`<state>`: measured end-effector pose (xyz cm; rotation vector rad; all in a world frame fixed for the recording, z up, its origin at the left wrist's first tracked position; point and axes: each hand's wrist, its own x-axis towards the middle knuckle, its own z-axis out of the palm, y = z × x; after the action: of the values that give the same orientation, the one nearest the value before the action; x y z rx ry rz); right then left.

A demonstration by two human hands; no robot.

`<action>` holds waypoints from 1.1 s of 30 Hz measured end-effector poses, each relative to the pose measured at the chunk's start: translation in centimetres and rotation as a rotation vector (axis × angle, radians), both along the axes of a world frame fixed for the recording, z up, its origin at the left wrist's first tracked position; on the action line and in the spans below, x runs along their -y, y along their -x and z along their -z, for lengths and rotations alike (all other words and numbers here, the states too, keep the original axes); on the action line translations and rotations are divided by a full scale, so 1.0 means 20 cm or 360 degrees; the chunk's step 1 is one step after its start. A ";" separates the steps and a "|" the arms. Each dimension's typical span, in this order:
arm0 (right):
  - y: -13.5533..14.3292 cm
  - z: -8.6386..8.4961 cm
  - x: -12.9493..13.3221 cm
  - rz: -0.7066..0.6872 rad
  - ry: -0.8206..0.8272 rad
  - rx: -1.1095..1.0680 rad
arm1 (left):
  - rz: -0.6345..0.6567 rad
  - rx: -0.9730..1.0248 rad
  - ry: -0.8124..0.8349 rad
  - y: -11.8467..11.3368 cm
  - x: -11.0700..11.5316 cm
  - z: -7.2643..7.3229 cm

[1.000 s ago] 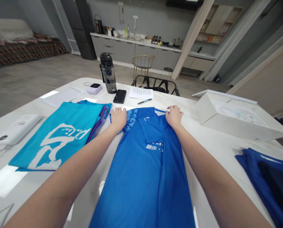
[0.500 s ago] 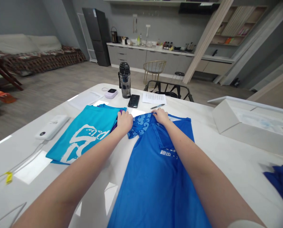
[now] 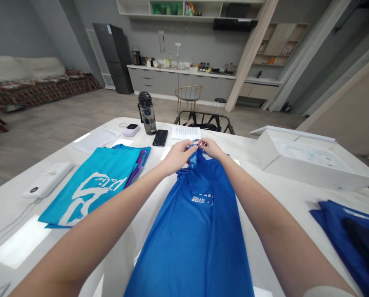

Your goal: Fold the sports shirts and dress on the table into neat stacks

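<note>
A blue T-shirt (image 3: 184,239) with white lettering lies lengthwise on the white table, its far end under my two hands. My left hand (image 3: 182,156) is closed on the patterned sleeve, lifting it a little. Close beside it, my right hand (image 3: 209,147) pinches the shirt near the shoulder. The sleeve is bunched between the hands and partly hidden by the fingers. Left of the shirt rests a folded stack of shirts with a turquoise T-shirt (image 3: 94,181) on top and purple edges showing.
A white power bank (image 3: 48,180), a lilac device (image 3: 131,130), a water bottle (image 3: 147,113), a phone (image 3: 160,138) and a printed sheet (image 3: 186,132) lie across the far and left side. To the right are an open white box (image 3: 305,159) and dark blue folded clothes (image 3: 351,239).
My left hand has moved from the sleeve's outer end in toward my right hand, folding the sleeve inward. The view has shifted to the right and tilted up slightly.
</note>
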<state>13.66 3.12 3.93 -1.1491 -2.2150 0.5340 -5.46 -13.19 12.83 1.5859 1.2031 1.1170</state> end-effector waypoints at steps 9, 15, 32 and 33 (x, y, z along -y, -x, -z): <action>-0.61 0.13 0.09 0.0552 0.0152 0.0052 | 0.0115 -0.0093 0.0149 -0.63 -0.07 0.38; -0.72 0.19 0.44 0.0699 0.0269 0.0139 | 0.0295 -0.1039 -0.0516 -0.40 0.07 0.53; -0.60 0.15 0.74 0.0908 0.0389 0.0507 | 0.0290 -0.1720 -0.0937 -0.53 0.35 0.56; -0.59 0.15 0.74 0.0896 0.0402 0.0558 | 0.0261 -0.1703 -0.0932 -0.53 0.36 0.56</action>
<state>25.52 -11.67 0.88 -2.0413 -1.9888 0.3957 5.23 -20.43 1.55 2.8701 1.3849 0.4698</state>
